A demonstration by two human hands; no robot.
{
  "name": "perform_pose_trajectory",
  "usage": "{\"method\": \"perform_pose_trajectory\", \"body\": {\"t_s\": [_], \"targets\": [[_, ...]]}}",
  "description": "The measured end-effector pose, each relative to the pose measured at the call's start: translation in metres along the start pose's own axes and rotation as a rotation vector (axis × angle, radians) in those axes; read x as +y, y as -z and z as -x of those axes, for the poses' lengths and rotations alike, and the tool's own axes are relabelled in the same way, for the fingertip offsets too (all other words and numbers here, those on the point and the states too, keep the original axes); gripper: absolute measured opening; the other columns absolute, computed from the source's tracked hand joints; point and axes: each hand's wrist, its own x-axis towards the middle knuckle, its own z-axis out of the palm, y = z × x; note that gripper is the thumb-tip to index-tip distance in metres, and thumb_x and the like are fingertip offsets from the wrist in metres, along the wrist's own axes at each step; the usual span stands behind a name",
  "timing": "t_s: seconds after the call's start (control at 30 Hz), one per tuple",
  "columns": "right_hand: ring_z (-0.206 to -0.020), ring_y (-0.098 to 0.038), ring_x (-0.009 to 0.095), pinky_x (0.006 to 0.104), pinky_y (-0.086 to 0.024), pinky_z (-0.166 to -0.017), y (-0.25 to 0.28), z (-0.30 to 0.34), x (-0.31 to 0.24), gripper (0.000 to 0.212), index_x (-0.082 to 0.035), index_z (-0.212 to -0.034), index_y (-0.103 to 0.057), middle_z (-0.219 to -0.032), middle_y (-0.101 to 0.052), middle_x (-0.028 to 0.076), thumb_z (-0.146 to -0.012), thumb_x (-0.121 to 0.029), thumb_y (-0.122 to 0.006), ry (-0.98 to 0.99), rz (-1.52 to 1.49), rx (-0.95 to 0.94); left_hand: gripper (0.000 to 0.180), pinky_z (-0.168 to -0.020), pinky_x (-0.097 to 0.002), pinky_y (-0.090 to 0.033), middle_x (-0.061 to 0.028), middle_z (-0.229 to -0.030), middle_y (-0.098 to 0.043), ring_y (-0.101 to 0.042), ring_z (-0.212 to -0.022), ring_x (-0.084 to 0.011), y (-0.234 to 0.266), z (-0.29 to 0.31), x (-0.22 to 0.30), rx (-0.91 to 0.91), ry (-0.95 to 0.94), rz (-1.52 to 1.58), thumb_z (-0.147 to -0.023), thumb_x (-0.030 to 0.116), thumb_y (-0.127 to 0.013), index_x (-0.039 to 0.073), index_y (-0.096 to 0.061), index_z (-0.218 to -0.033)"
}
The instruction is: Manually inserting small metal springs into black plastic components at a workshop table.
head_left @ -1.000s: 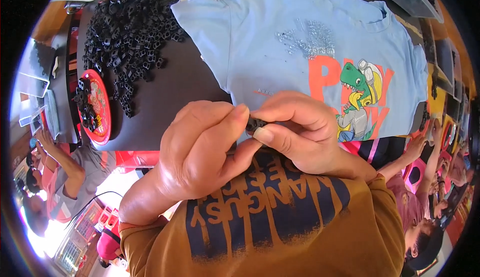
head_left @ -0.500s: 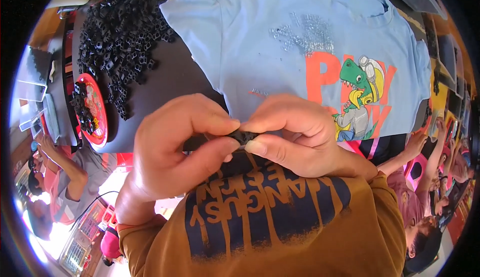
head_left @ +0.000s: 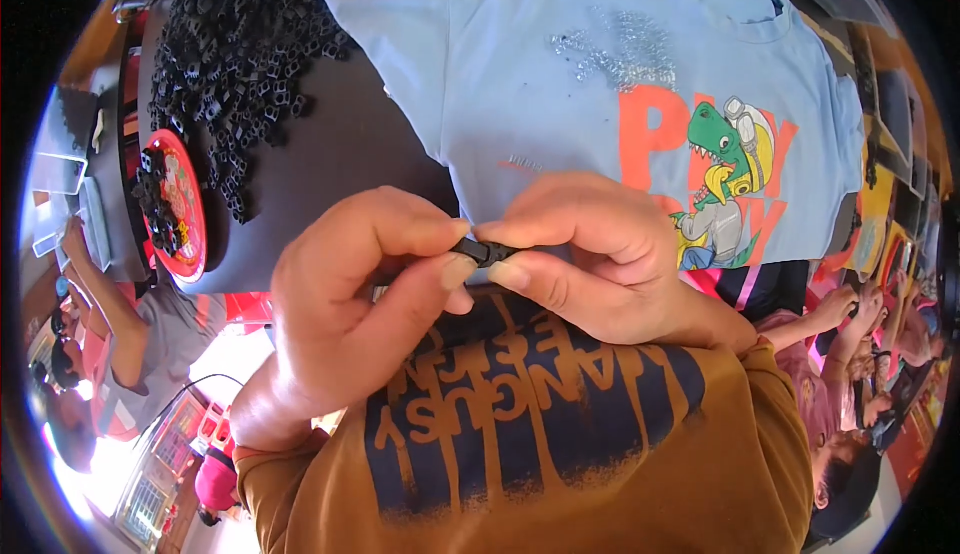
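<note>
Between the fingertips of both hands is a small black plastic part (head_left: 486, 251), held in front of my chest. My left hand (head_left: 375, 289) pinches its left end with thumb and forefinger. My right hand (head_left: 590, 259) pinches the right end the same way. Beyond the hands a light blue T-shirt (head_left: 530, 74) with a dinosaur print lies spread over the dark table (head_left: 330, 149). On the shirt lies a patch of many tiny shiny metal pieces (head_left: 625, 49), with a short row of them (head_left: 525, 163) nearer my hands.
A large heap of small black plastic parts (head_left: 250, 54) covers the table's far left. Near the left edge stands a red round plate (head_left: 190, 204) with more black parts on it. Other people sit at both sides, with a person's forearm (head_left: 105, 299) at the left.
The black part shows more between my fingertips, which have moved slightly up and parted a little. Both hands keep their pinch. At the left, a person's arm has shifted.
</note>
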Motion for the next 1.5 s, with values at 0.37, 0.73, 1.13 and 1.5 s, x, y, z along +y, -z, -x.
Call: {"method": "perform_pose_trajectory", "body": {"t_s": [0.37, 0.73, 1.13, 1.5], "targets": [[-0.07, -0.057, 0.017, 0.0267, -0.042, -0.06, 0.0, -0.001, -0.001, 0.02, 0.003, -0.099, -0.065, -0.082, -0.063, 0.009, -0.079, 0.001, -0.067, -0.003, 0.012, 0.001, 0.006, -0.058, -0.0202, -0.049, -0.0062, -0.078, -0.06, -0.061, -0.065, -0.0093, 0.008, -0.012, 0.015, -0.131, 0.215, -0.001, -0.083, -0.007, -0.057, -0.005, -0.058, -0.089], [-0.064, -0.058, 0.018, 0.0279, -0.043, -0.054, -0.008, -0.001, 0.003, 0.014, 0.001, -0.094, -0.065, -0.075, -0.063, 0.008, -0.08, 0.003, -0.064, 0.005, -0.047, 0.142, 0.027, -0.055, -0.0294, -0.05, -0.0145, -0.08, -0.061, -0.06, -0.063, -0.0242, -0.007, -0.011, -0.001, 0.012, -0.491, -0.579, -0.069, -0.01, -0.063, -0.005, -0.059, -0.096], [-0.067, -0.06, 0.015, 0.0263, -0.044, -0.058, -0.006, -0.003, 0.004, 0.012, 0.001, -0.094, -0.065, -0.077, -0.064, 0.007, -0.082, 0.003, -0.063, 0.041, -0.169, 0.179, 0.037, -0.052, -0.032, -0.05, -0.0149, -0.085, -0.058, -0.059, -0.062, -0.0245, -0.022, -0.011, -0.031, 0.139, -0.76, -0.764, -0.068, -0.003, -0.074, -0.006, -0.054, -0.1], [-0.068, -0.059, 0.014, 0.0263, -0.044, -0.06, -0.006, -0.005, 0.0, 0.013, 0.003, -0.099, -0.063, -0.08, -0.063, 0.009, -0.086, 0.0, -0.06, -0.009, -0.225, 0.204, 0.042, -0.055, -0.0364, -0.048, -0.012, -0.084, -0.058, -0.058, -0.064, -0.0257, -0.016, -0.031, -0.018, 0.101, -0.834, -0.744, -0.064, 0.0, -0.076, -0.004, -0.055, -0.101]]}}
